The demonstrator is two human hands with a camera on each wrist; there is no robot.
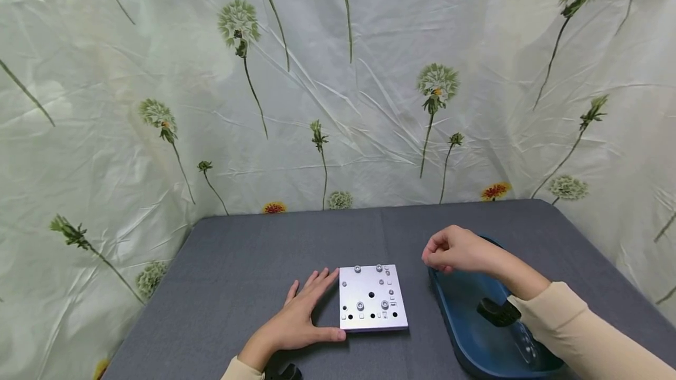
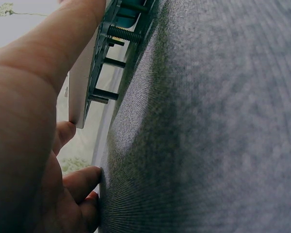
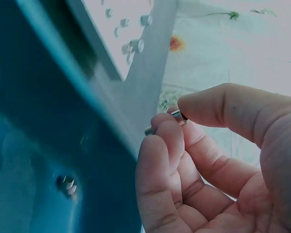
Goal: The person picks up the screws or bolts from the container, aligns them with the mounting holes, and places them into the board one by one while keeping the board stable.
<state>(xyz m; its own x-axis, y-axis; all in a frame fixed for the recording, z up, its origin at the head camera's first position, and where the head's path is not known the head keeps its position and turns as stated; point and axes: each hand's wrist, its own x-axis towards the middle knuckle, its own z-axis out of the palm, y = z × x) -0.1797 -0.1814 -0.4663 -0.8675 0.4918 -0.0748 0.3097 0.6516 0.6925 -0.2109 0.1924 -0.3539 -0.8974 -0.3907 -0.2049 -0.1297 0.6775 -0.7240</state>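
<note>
A square silver metal plate carries several socket-head screws and several holes on its top. In the left wrist view, threaded screw shanks stick out beneath it, above the cloth. My left hand spreads along the plate's left side, the thumb touching the near corner and the index fingertip the far one. Above the rim of a blue tray, my right hand pinches a small screw between thumb and fingers. Its threaded end shows past the fingers in the right wrist view.
Inside the tray lies some small shiny hardware, blurred in the right wrist view. A dark grey cloth covers the table. Behind the table hangs a pale curtain printed with dandelions.
</note>
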